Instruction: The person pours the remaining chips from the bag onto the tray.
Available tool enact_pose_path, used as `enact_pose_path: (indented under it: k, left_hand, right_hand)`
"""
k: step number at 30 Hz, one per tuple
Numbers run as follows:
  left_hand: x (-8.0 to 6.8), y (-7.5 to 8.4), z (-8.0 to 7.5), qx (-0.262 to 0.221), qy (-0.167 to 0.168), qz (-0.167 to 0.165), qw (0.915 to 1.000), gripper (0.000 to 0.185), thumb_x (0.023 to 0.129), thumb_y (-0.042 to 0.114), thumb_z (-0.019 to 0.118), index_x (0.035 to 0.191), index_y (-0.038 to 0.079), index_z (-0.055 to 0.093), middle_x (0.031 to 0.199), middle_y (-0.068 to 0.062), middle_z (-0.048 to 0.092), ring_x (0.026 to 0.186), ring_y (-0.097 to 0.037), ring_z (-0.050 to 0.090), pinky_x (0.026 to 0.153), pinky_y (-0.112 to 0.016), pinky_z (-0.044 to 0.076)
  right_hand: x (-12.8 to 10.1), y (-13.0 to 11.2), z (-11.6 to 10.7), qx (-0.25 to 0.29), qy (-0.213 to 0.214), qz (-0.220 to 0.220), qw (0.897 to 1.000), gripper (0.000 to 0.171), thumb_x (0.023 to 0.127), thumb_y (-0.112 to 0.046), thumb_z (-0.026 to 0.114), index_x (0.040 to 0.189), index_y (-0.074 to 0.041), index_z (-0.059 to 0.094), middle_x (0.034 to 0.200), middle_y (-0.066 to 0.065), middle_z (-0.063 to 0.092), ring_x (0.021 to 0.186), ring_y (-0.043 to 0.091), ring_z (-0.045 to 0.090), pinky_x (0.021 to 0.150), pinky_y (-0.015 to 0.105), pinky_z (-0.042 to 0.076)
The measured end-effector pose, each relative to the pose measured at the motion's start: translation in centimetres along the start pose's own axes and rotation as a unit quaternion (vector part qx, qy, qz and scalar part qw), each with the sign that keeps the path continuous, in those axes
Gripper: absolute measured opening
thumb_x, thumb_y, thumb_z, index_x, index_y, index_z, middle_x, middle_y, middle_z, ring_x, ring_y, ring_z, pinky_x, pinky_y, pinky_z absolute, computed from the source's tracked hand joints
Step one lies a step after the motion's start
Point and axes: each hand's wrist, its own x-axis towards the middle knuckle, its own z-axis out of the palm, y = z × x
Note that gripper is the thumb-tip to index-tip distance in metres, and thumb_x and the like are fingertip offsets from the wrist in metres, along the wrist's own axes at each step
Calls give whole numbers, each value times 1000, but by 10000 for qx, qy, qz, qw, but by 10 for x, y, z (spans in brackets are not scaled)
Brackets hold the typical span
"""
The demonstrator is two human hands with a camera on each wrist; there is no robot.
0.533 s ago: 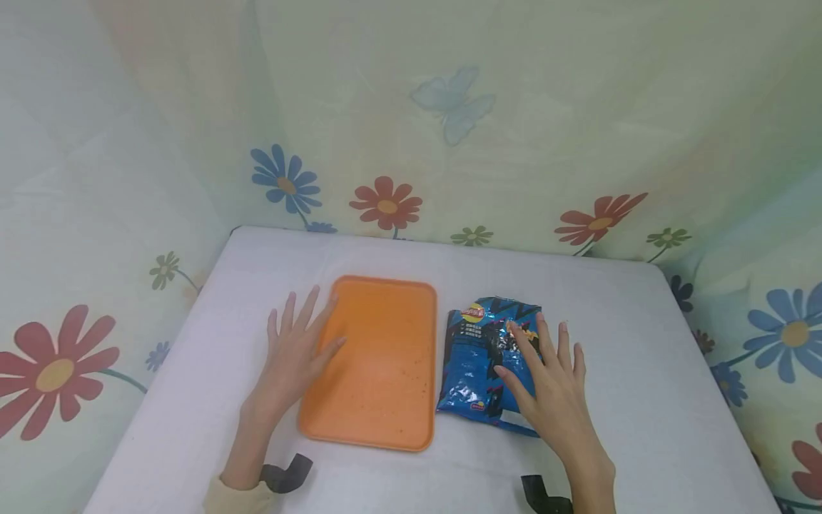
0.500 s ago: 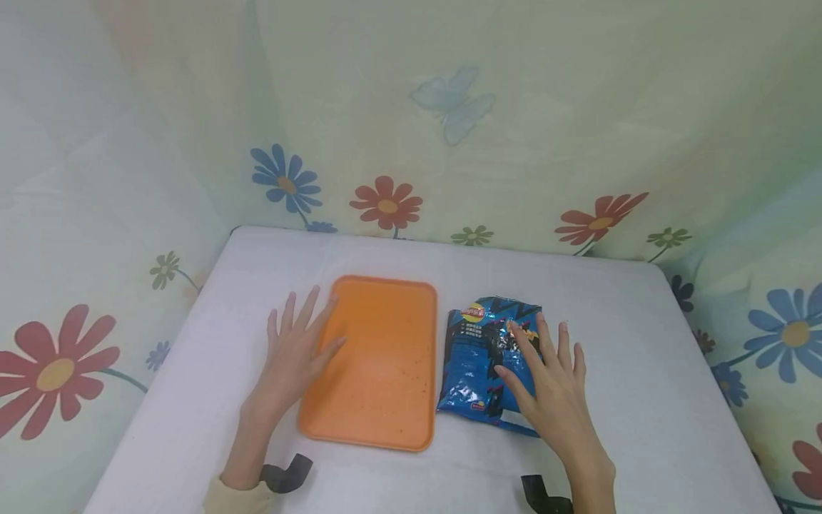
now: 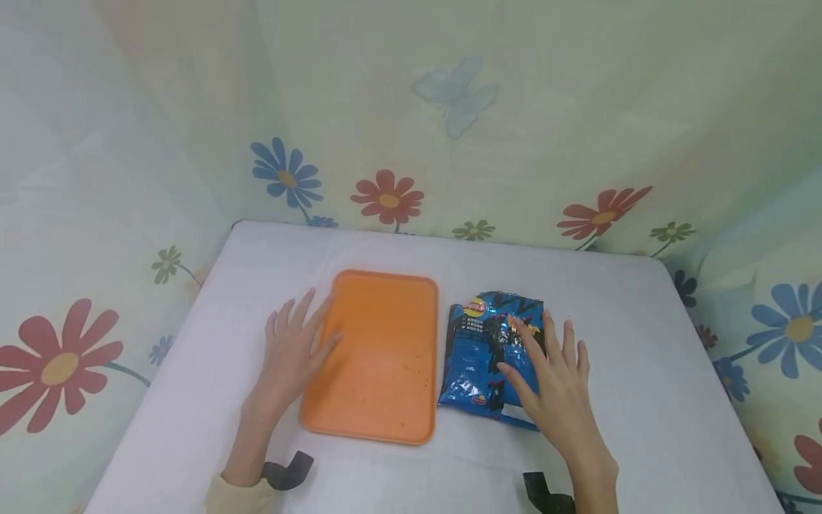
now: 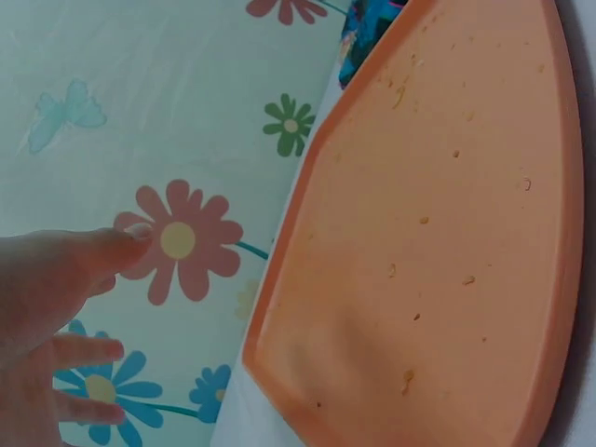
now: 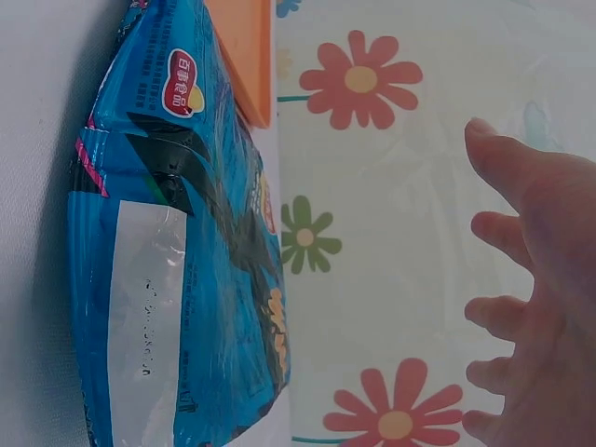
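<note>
Head view: left hand (image 3: 292,350) lies flat, fingers spread, against the left rim of the orange tray (image 3: 379,357), apparently steadying it. Right hand (image 3: 555,378), fingers extended and spread wide, hovers over the blue chip bag (image 3: 484,350); contact cannot be confirmed. The bag lies flat just right of the tray on the white table (image 3: 642,335).

The right hand (image 3: 555,385) covers the near right part of the bag (image 3: 478,350), and whether it touches the bag cannot be told. In the left wrist view the tray (image 4: 438,233) runs off the top and bottom edges, and the left hand (image 4: 42,317) off the left edge. The bag's small print is unreadable.
</note>
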Motion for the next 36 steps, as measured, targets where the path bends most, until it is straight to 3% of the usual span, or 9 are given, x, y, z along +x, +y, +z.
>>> enact_pose_path:
  k: [7,16,23,29,36]
  left_hand:
    - [-2,-6,8,-26,4,-377,9993,74,100,40,65,161,11,35,154,-29,38,135,-48,36,104,-63,36]
    - [0,-17,25,-52,-170,-843,9963,77,101,41,63,159,2,32,143,-33,46,117,-45,49,86,-54,50]
    - [-1,-21,36,-342,-529,-1339,9890,78,104,40,59,160,-2,27,146,-33,42,127,-46,46,91,-59,53]
    - [0,-20,42,-507,-564,-1580,9845,74,105,35,57,158,-6,27,140,-35,44,125,-49,50,91,-59,53]
    - [-1,-15,50,-501,-497,-1729,9824,66,105,29,56,156,-7,33,130,-31,52,110,-43,61,81,-52,57]
  right_hand:
    - [0,-1,-2,21,49,-11,10000,71,99,-51,62,160,-24,38,166,28,23,154,56,8,119,75,4]
    - [-3,-1,-3,-15,87,20,10000,73,96,-44,68,159,-20,40,166,28,24,154,54,8,120,74,5]
    - [-5,-1,-3,30,47,85,9999,72,97,-47,67,158,-20,41,167,27,22,155,53,7,120,73,4]
    - [-6,-1,-2,4,81,82,9999,75,99,-67,47,159,-22,40,166,27,23,155,54,7,120,74,4]
    - [-7,-2,-1,29,178,-24,9998,71,99,-58,57,158,-21,41,165,28,26,153,56,11,119,74,6]
